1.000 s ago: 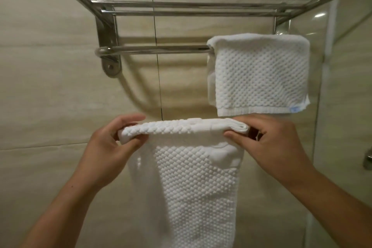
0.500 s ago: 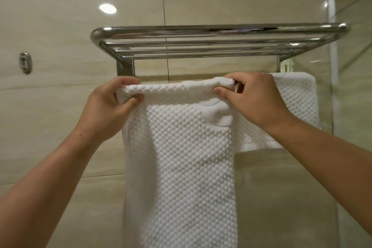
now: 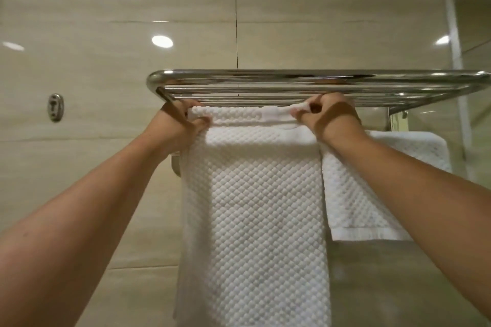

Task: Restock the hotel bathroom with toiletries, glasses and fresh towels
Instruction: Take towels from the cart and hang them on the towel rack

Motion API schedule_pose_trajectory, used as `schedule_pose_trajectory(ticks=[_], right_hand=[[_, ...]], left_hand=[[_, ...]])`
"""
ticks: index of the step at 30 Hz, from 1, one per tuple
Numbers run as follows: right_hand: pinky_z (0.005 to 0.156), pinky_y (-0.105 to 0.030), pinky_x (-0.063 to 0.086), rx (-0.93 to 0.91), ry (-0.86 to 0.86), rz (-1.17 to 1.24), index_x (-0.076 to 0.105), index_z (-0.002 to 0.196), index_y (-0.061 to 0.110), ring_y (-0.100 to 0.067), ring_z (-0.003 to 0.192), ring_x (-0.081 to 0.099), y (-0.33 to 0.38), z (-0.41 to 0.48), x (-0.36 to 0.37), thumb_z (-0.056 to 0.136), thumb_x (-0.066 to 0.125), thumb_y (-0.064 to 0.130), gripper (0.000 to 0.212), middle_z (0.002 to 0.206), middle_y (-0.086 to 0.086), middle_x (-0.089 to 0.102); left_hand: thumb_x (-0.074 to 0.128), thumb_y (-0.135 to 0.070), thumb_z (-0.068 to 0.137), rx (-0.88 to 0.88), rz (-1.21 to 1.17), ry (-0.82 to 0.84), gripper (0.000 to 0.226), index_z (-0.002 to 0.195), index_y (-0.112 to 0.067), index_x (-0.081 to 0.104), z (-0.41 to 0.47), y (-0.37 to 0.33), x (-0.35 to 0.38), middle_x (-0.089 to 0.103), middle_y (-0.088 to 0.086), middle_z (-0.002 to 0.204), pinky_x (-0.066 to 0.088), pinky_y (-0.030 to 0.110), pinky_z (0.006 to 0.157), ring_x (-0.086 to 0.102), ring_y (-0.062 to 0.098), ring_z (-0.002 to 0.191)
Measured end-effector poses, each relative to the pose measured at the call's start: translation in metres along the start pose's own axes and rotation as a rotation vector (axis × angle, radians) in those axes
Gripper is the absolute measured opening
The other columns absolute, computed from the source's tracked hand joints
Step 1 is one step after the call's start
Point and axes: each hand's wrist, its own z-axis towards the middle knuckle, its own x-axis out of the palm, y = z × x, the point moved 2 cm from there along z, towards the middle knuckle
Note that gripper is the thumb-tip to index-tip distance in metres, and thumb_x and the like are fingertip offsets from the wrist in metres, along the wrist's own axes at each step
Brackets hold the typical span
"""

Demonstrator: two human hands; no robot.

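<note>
A long white waffle-textured towel (image 3: 255, 220) hangs straight down from both my hands. My left hand (image 3: 183, 119) grips its top left corner, and my right hand (image 3: 324, 117) pinches its top right corner. The towel's top edge is just under the chrome towel rack (image 3: 292, 78) on the wall. A smaller white towel (image 3: 372, 188) hangs behind my right forearm, draped over the lower bar, which is mostly hidden.
Beige wall tiles fill the background. A small metal wall hook (image 3: 55, 107) sits left of the rack. A glass shower panel (image 3: 462, 114) stands at the right edge, close to the rack's right end.
Both hands have lifted the long towel upward, from below the hanging small towel to just under the rack's top shelf. My view has tilted up too.
</note>
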Motion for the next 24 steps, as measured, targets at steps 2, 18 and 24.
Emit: schedule_pose_trajectory(ticks=[2, 18, 24], right_hand=[[0.096, -0.040, 0.055, 0.065, 0.026, -0.045, 0.068, 0.083, 0.028, -0.022, 0.089, 0.066, 0.002, 0.005, 0.002, 0.086, 0.080, 0.051, 0.026, 0.088, 0.006, 0.070], [0.121, -0.045, 0.029, -0.375, -0.003, -0.605, 0.032, 0.160, 0.029, -0.025, 0.143, 0.041, 0.041, -0.073, 0.009, 0.102, 0.038, 0.065, 0.069, 0.157, -0.003, 0.044], [0.104, -0.046, 0.048, -0.300, 0.314, -0.544, 0.049, 0.148, 0.029, -0.026, 0.123, 0.058, 0.061, -0.081, 0.048, 0.099, 0.026, 0.075, 0.072, 0.138, -0.002, 0.063]], left_hand=[[0.067, -0.042, 0.099, -0.010, 0.171, 0.028, 0.050, 0.142, -0.019, 0.058, 0.009, 0.001, 0.005, 0.065, 0.012, 0.129, 0.051, 0.033, 0.085, 0.064, 0.030, 0.110], [0.070, -0.036, 0.098, -0.298, 0.234, 0.402, 0.037, 0.129, -0.015, 0.070, 0.029, 0.005, 0.015, 0.067, 0.001, 0.109, 0.054, 0.032, 0.077, 0.061, 0.016, 0.089], [0.067, -0.032, 0.101, -0.253, 0.241, 0.426, 0.034, 0.128, -0.012, 0.069, 0.018, -0.001, 0.013, 0.066, 0.003, 0.123, 0.053, 0.029, 0.076, 0.062, 0.014, 0.090]])
